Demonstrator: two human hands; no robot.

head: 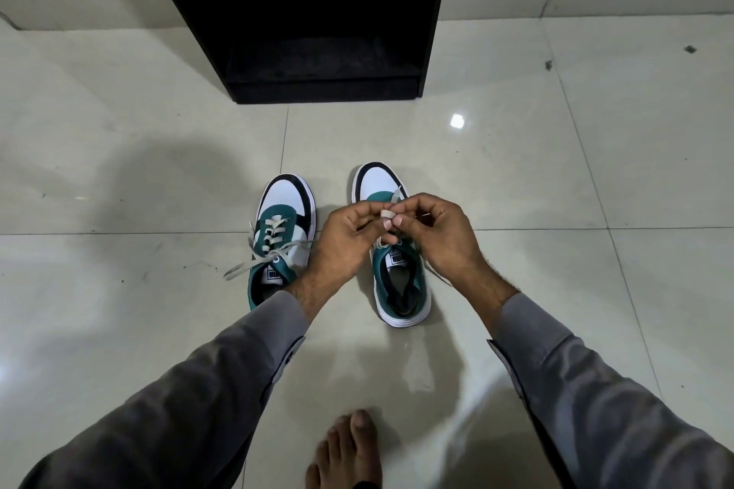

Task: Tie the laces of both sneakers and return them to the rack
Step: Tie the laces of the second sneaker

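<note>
Right sneaker (399, 250) toe toward rack (302, 12), seemingly.

Open tiled floor (516, 179) is lying between the two sneakers and the black rack (302, 32); nothing is blocking its lower shelf (321, 63). Loose laces (254, 262) are trailing left of the left sneaker (278, 242).

Glossy, smooth floor tiles (496, 179) (mirroring a lamp); matt black board rack (302, 12); smooth-panelled sneakers (284, 234) with flat woven cloth laces (254, 262); matt grey cloth sleeves (190, 401).
</note>
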